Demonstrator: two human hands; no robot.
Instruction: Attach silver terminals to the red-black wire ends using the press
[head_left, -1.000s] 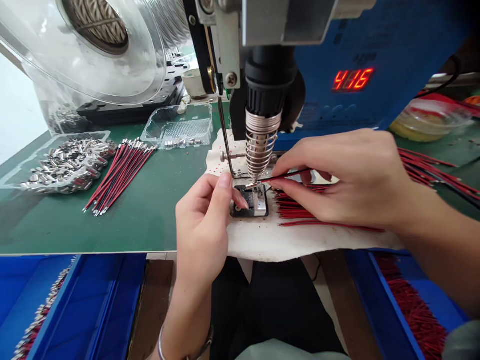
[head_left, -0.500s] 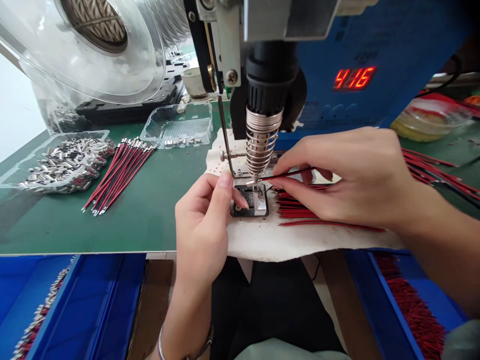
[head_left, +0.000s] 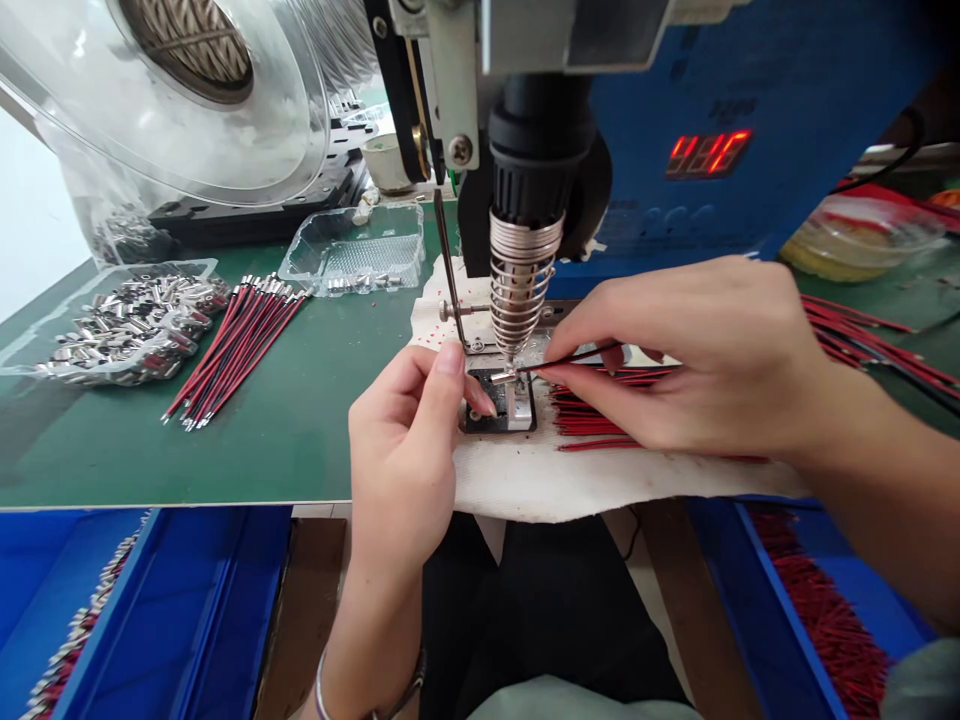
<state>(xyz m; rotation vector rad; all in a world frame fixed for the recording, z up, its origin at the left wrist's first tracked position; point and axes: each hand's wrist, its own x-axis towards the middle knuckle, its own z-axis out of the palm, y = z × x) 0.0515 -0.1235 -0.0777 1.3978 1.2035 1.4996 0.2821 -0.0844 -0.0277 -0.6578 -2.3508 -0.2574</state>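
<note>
My right hand (head_left: pixel 660 350) pinches a thin red-and-black wire (head_left: pixel 577 357) between thumb and fingers. At the wire's left end a small silver cylinder (head_left: pixel 503 378) sits just under the tip of the soldering iron (head_left: pixel 525 270), which has a coiled metal guard. My left hand (head_left: pixel 409 430) is closed to the left, thumb against curled fingers, beside the small black metal fixture (head_left: pixel 523 415). Whatever it may hold is hidden. A thin metal guide tube (head_left: pixel 450 270) slants down near its thumb. Several red-and-black wires (head_left: pixel 589 410) lie beneath my right hand.
On the green tabletop (head_left: pixel 300 440) at left are a clear tray of silver cylinders (head_left: pixel 135 325), a bundle of wires (head_left: pixel 236 350) and another clear tray (head_left: pixel 360 250). A blue machine (head_left: pixel 675 230) stands behind. Blue bins (head_left: pixel 187 600) sit below the table edge.
My right hand has brought the wire end and silver cylinder slightly down toward the fixture. My left hand has hardly moved.
</note>
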